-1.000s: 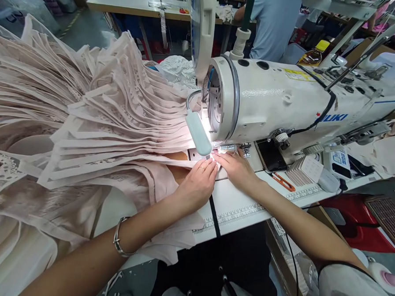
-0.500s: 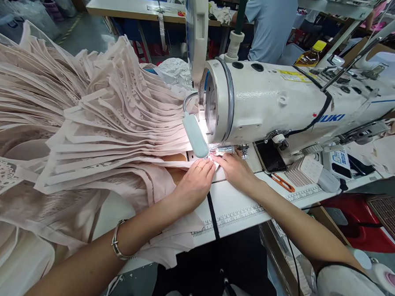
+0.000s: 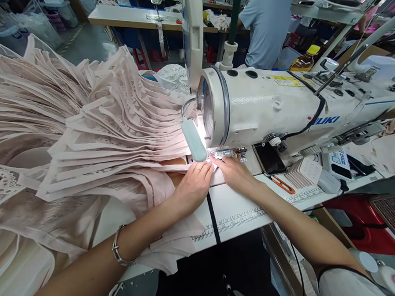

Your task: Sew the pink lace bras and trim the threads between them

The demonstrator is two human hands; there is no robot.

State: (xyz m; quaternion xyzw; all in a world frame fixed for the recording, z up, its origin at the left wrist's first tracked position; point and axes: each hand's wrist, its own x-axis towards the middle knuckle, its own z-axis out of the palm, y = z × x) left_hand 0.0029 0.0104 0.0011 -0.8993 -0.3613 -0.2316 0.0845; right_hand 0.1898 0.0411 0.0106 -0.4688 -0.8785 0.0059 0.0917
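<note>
Over there the left hand [image 3: 195, 183], fingers drawn together, and the right hand [image 3: 234, 171], slightly curled, rest fingertips on pale pink fabric [image 3: 171, 167] below the sewing machine [image 3: 259, 102], though I can't tell whether either pinches it.

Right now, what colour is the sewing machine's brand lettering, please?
Blue lettering, clearest in the head view.

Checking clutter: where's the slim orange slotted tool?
The tool lies right of centre in the head view, between the glossy black rectangular phone and printed ruler.
</note>
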